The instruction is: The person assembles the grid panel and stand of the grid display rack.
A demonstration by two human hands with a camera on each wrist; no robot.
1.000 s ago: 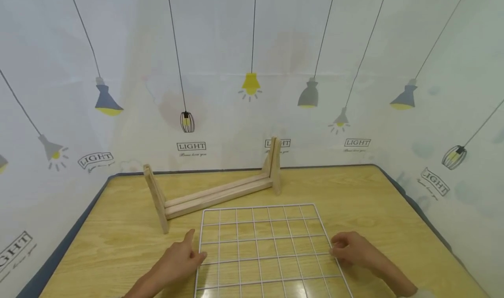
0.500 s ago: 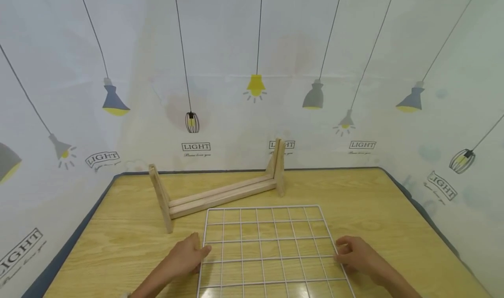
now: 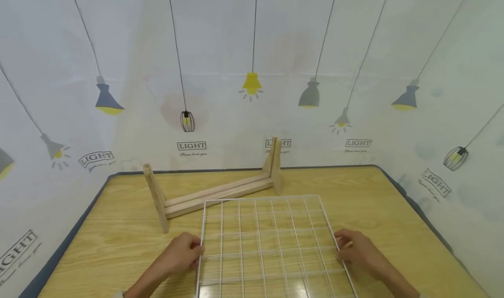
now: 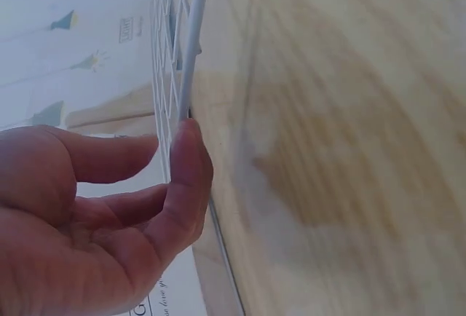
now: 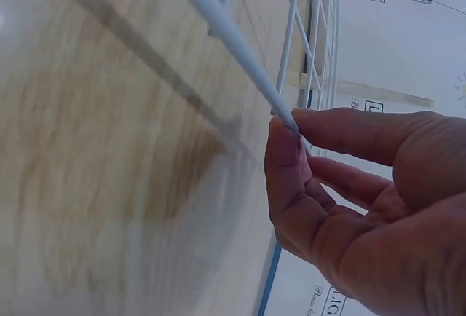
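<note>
A white wire grid panel (image 3: 257,232) is held between both hands, raised off the table in the wrist views. My left hand (image 3: 182,250) grips its left edge wire, curled fingers beneath and thumb above, as the left wrist view shows with the grid (image 4: 191,46) running away from the fingers. On the opposite side my right hand (image 3: 356,250) pinches the right edge wire (image 5: 233,39) between thumb and fingertips. Beyond the grid's far edge stands a wooden frame (image 3: 220,195), two uprights joined by a pair of long rails; the grid's far corner overlaps its rail in the head view.
The wood-grain table (image 3: 102,245) ends at a dark edge against a pale curtain (image 3: 220,40) printed with hanging lamps. That curtain encloses the back and both sides.
The grid has come up off the table, its far edge now higher in view. My left hand has gone from an extended finger beside the grid to gripping its edge.
</note>
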